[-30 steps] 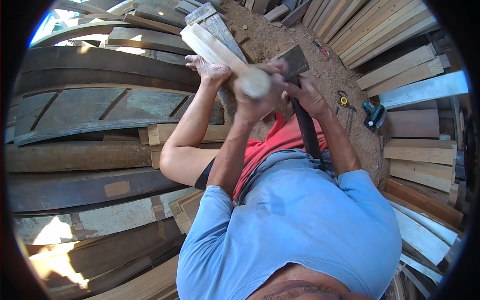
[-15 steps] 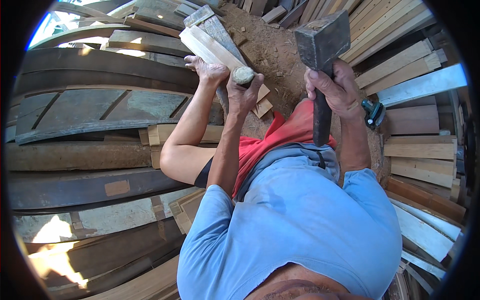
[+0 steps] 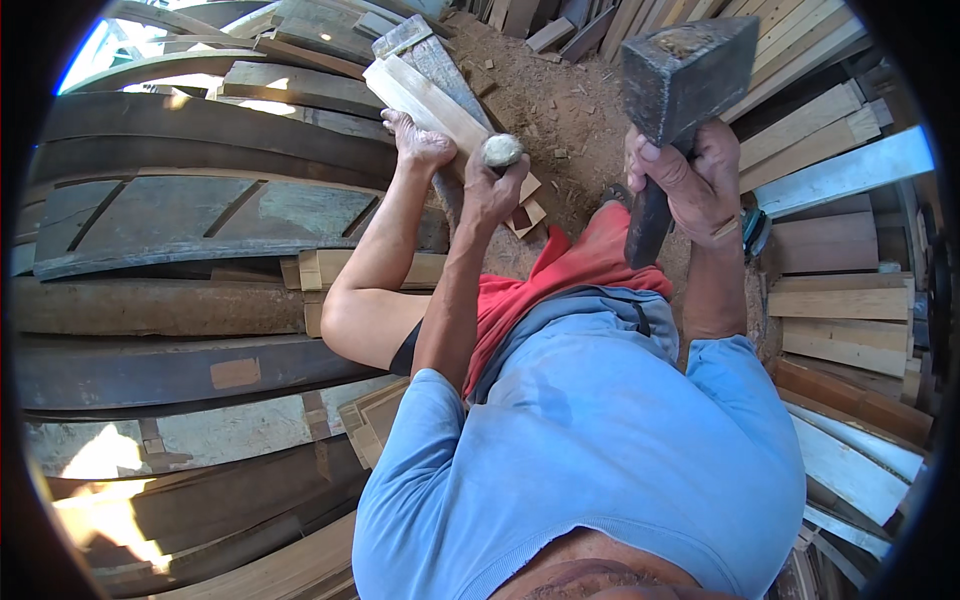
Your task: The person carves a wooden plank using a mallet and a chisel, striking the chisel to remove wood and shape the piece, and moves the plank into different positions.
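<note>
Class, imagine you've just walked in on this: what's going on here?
A seated person grips a dark mallet by its handle in the right hand. The left hand holds a tool by its round-ended handle, beside a pale piece of wood. The mallet is held up, apart from that handle. A bare foot is against the wood, and chips litter the ground.

At right, the right hand (image 3: pixel 705 185) is gripping a mallet (image 3: pixel 688 82); farther left, the left hand (image 3: pixel 490 193) is clutching a round-ended handle (image 3: pixel 502 150).
</note>
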Available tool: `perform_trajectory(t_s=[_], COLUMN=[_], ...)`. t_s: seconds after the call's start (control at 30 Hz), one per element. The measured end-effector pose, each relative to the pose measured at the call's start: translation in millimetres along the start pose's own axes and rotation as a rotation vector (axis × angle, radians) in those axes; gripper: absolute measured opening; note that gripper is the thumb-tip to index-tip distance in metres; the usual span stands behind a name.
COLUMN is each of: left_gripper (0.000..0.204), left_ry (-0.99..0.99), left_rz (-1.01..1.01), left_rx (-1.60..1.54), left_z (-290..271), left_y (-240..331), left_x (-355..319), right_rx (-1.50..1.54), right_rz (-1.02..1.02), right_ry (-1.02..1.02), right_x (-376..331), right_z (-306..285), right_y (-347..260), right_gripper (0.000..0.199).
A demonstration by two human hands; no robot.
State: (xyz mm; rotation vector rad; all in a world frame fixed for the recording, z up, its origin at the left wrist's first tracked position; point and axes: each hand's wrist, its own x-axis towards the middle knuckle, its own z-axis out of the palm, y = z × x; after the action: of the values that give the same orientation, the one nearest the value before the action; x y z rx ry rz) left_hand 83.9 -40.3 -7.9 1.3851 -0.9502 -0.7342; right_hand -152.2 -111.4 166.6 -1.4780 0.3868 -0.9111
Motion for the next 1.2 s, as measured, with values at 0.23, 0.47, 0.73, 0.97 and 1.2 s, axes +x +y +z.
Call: perform_trajectory(t_s=[0.23, 0.47, 0.73, 0.97, 1.2], left_gripper=[0.017, 0.022, 0.021, 0.023, 0.021], left_ry=[-0.237, -0.52, -0.564, -0.603, -0.65], left_rz=[0.004, 0.016, -0.01, -0.04, 0.004], left_rx=[0.145, 0.281, 0.308, 0.224, 0.241], left_z=[61.1, 88.5, 98.7, 103.3, 110.0], left_y=[-0.4, -38.8, -55.0, -50.3, -56.5], left_x=[41.2, 78.3, 100.0, 114.0, 121.8], right_rx=[-0.108, -0.177, -0.103, -0.2, -0.387], right_rz=[-0.057, 0.051, 0.047, 0.0, 0.225], right_ry=[0.247, 0.361, 0.5, 0.55, 0.563], right_x=[2.3, -4.1, -0.1, 19.1, 26.4], right_z=[-36.4, -96.5, -135.4, -142.1, -142.1], right_y=[17.9, 51.6, 71.6, 76.8, 97.5], right_gripper=[0.023, 0.028, 0.024, 0.021, 0.027])
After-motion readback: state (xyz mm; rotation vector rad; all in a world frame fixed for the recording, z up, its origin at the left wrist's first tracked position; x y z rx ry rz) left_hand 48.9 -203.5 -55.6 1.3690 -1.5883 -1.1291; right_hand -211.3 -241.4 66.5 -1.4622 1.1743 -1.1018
